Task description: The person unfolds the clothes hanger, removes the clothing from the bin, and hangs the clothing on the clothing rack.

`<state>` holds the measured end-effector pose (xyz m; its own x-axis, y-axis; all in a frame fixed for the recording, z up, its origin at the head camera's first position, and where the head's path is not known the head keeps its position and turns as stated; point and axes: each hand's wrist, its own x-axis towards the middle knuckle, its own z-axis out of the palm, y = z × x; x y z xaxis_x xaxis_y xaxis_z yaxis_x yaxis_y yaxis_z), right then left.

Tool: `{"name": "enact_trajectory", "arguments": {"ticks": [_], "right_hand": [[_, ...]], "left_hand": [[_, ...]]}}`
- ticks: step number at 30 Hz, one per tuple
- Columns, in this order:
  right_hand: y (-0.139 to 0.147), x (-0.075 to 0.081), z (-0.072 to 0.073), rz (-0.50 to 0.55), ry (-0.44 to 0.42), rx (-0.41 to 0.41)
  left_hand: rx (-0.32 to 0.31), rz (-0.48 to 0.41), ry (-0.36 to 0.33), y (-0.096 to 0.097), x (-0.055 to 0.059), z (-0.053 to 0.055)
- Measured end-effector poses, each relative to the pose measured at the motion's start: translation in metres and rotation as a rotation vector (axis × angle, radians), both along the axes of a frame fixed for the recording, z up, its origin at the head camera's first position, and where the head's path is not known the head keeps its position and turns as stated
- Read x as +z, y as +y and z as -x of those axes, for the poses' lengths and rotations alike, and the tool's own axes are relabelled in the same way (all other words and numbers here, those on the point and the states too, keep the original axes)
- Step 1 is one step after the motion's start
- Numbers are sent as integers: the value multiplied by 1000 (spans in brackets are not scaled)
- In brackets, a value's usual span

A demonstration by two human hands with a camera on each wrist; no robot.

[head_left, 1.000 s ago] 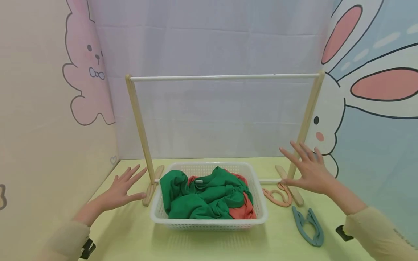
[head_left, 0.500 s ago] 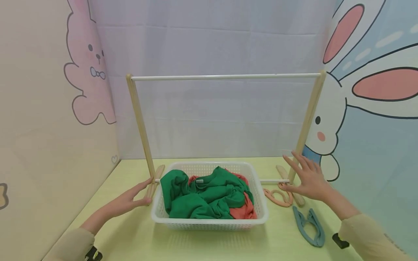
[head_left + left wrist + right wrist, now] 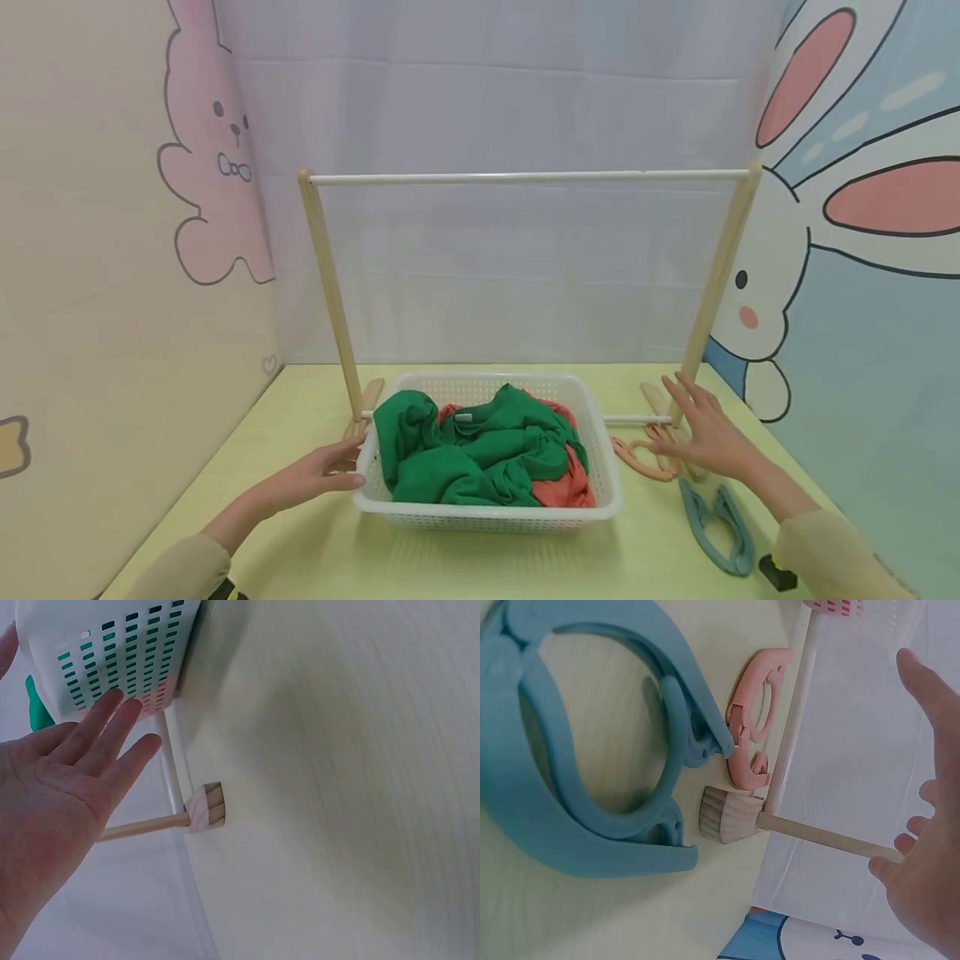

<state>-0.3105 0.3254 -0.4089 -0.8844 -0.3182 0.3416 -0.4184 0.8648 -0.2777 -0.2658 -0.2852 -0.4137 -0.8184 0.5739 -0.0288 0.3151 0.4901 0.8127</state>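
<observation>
Basket (image 3: 480,512), lower centre of head frame, holds green cloth (image 3: 480,454), red cloth (image 3: 566,481); broad desk (image 3: 480,568) strip between front edge and frame bottom. Left hand (image 3: 309,481), grip apart, at basket's left edge, contact unclear. Right hand (image 3: 711,440), grip apart, partly hides orange hanger (image 3: 634,461); blue hanger (image 3: 702,537) lower right. Left wrist view adds slotted wall (image 3: 124,660); right wrist view, orange hanger nearly whole.

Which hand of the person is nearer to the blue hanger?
Right. The right hand is raised close to the blue hanger, while the left hand is farther away, beyond the white basket, at its left side.
</observation>
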Motion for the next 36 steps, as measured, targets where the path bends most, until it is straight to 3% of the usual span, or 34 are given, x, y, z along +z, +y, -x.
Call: {"name": "enact_trajectory", "arguments": {"ticks": [6, 11, 18, 26, 31, 36], "right_hand": [[-2, -11, 1, 27, -33, 0], [-5, -15, 1, 102, -59, 2], [-5, -26, 2, 158, -170, -17], [-3, -40, 7, 168, -186, 33], [-2, -49, 13, 223, -223, 69], [-4, -53, 15, 184, -219, 103]], "left_hand": [[59, -32, -58, 2, -2, -4], [78, -57, -61, -1, -6, -5], [63, -116, -96, -2, -5, -6], [-2, -185, -151, 0, -8, -4], [-15, -163, -133, 0, -10, 2], [-8, -131, -149, 0, -8, 1]]}}
